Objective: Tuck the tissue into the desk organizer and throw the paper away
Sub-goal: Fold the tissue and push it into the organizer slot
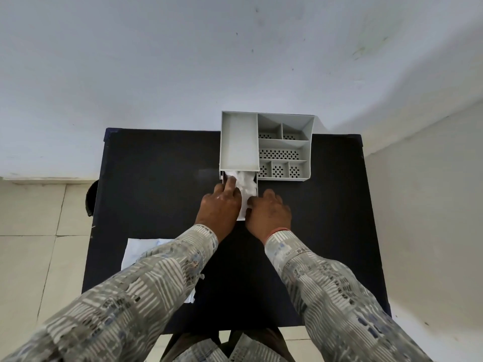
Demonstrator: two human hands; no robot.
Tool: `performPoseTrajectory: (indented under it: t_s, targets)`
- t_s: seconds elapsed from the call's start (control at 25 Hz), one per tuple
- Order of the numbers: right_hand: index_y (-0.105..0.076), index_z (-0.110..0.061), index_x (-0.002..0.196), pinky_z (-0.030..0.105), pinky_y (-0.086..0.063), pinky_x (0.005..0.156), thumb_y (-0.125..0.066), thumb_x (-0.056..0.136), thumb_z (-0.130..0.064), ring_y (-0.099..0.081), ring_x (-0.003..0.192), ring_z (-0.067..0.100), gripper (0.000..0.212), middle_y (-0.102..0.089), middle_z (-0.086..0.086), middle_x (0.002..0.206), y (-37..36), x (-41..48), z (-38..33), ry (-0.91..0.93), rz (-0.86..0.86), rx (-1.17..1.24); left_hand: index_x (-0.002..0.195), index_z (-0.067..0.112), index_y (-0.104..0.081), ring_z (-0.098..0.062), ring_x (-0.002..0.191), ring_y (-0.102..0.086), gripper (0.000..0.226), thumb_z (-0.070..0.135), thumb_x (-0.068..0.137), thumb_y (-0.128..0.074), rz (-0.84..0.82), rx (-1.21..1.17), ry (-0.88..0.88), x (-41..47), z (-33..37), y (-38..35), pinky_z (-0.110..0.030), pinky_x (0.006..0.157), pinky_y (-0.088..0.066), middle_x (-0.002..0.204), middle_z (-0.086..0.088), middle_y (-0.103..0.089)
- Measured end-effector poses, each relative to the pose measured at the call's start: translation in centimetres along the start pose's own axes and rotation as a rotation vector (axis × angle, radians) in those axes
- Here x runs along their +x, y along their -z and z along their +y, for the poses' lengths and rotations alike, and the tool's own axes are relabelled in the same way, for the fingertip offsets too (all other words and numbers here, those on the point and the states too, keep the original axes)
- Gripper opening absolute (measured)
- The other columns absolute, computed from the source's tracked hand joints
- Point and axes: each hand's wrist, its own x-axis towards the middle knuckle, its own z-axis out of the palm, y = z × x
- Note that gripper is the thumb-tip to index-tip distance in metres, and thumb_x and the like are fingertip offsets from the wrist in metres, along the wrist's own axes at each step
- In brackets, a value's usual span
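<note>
A dark worktop (156, 205) stands against a pale wall (183, 61) on a light tiled floor (31, 231), carrying a grey desk organizer (285, 146) at its far edge and a sheet of white paper (138, 250) near the front left, partly under the patterned left sleeve (136, 291). The organizer's drawer (257, 188) is pulled out with the crumpled white tissue (245, 182) inside. The left hand (220, 205) presses its spread fingers onto the tissue, while the right hand (269, 211) rests curled at the drawer's front corner, apparently gripping it.
</note>
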Motion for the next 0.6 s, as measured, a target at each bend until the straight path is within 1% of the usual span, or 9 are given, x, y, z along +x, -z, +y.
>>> performPoseTrajectory:
  t_s: [0.04, 0.12, 0.16, 0.24, 0.28, 0.32, 0.44, 0.52, 0.6]
  targets:
    - [-0.073, -0.023, 0.116, 0.045, -0.052, 0.090, -0.057, 0.093, -0.028, -0.059, 0.113, 0.032, 0.029, -0.058, 0.009, 0.118, 0.5, 0.1, -0.2, 0.029, 0.060, 0.005, 0.118, 0.012, -0.073, -0.030, 0.094, -0.072, 0.032, 0.012, 0.086, -0.069, -0.031, -0.009, 0.011, 0.2, 0.1, 0.1, -0.038, 0.058, -0.056, 0.158, -0.014, -0.049]
    - [-0.071, -0.021, 0.121, 0.044, -0.056, 0.086, -0.054, 0.095, -0.023, -0.064, 0.109, 0.031, 0.031, -0.061, 0.008, 0.118, 1.6, 0.5, -1.0, 0.143, 0.128, 0.003, 0.138, 0.014, -0.062, -0.031, 0.097, -0.075, 0.044, 0.020, 0.095, -0.062, -0.060, -0.041, 0.035, 1.0, 0.3, 0.4, -0.040, 0.067, -0.058, 0.168, -0.015, -0.036]
    - [-0.066, -0.022, 0.128, 0.044, -0.058, 0.086, -0.051, 0.097, -0.022, -0.066, 0.109, 0.031, 0.035, -0.062, 0.007, 0.123, 1.9, 1.1, -1.5, 0.198, 0.094, 0.011, 0.148, 0.013, -0.053, -0.032, 0.101, -0.075, 0.052, 0.023, 0.097, -0.059, -0.075, -0.064, 0.055, 1.3, 0.4, 0.7, -0.042, 0.074, -0.059, 0.168, -0.016, -0.034]
    - [-0.050, -0.026, 0.146, 0.049, -0.058, 0.091, -0.048, 0.100, -0.022, -0.067, 0.117, 0.035, 0.046, -0.060, 0.006, 0.138, 2.4, 2.7, -2.2, 0.253, -0.051, 0.004, 0.157, 0.011, -0.040, -0.033, 0.107, -0.074, 0.066, 0.027, 0.096, -0.060, -0.083, -0.107, 0.099, 1.1, 0.6, 1.4, -0.044, 0.082, -0.060, 0.166, -0.014, -0.037]
    - [-0.042, -0.027, 0.152, 0.052, -0.057, 0.094, -0.048, 0.100, -0.023, -0.066, 0.121, 0.037, 0.052, -0.058, 0.008, 0.143, 2.5, 3.5, -2.4, 0.269, -0.113, -0.030, 0.158, 0.011, -0.040, -0.033, 0.107, -0.073, 0.070, 0.026, 0.094, -0.063, -0.053, -0.124, 0.108, 0.7, 0.5, 1.6, -0.044, 0.082, -0.061, 0.166, -0.013, -0.038]
    - [-0.037, -0.027, 0.155, 0.053, -0.056, 0.095, -0.048, 0.101, -0.022, -0.065, 0.122, 0.039, 0.055, -0.058, 0.010, 0.145, 2.7, 4.2, -2.4, 0.293, -0.147, -0.084, 0.156, 0.012, -0.044, -0.033, 0.105, -0.073, 0.069, 0.025, 0.091, -0.065, -0.005, -0.140, 0.106, 0.1, 0.4, 1.7, -0.044, 0.080, -0.061, 0.166, -0.012, -0.038]
    - [-0.040, -0.024, 0.153, 0.050, -0.054, 0.092, -0.045, 0.105, -0.024, -0.066, 0.121, 0.039, 0.048, -0.062, 0.013, 0.140, 3.0, 5.3, -2.6, 0.363, -0.120, -0.259, 0.134, 0.013, -0.068, -0.032, 0.095, -0.075, 0.050, 0.024, 0.086, -0.069, 0.096, -0.181, 0.074, -2.0, 0.2, 0.9, -0.039, 0.065, -0.061, 0.166, -0.011, -0.043]
    - [-0.043, -0.026, 0.150, 0.048, -0.053, 0.093, -0.043, 0.106, -0.027, -0.065, 0.123, 0.038, 0.045, -0.063, 0.012, 0.140, 3.1, 5.7, -3.0, 0.365, -0.124, -0.282, 0.133, 0.014, -0.069, -0.033, 0.097, -0.076, 0.048, 0.036, 0.090, -0.067, 0.128, -0.193, 0.053, -2.6, 0.0, 0.3, -0.038, 0.064, -0.061, 0.167, -0.012, -0.043]
    - [-0.039, -0.027, 0.153, 0.050, -0.051, 0.099, -0.045, 0.104, -0.029, -0.061, 0.130, 0.038, 0.050, -0.055, 0.012, 0.148, 3.2, 5.5, -2.9, 0.332, -0.187, -0.193, 0.137, 0.015, -0.067, -0.035, 0.106, -0.074, 0.063, 0.054, 0.089, -0.068, 0.112, -0.178, 0.016, -2.9, 0.0, -0.2, -0.040, 0.065, -0.064, 0.169, -0.014, -0.040]
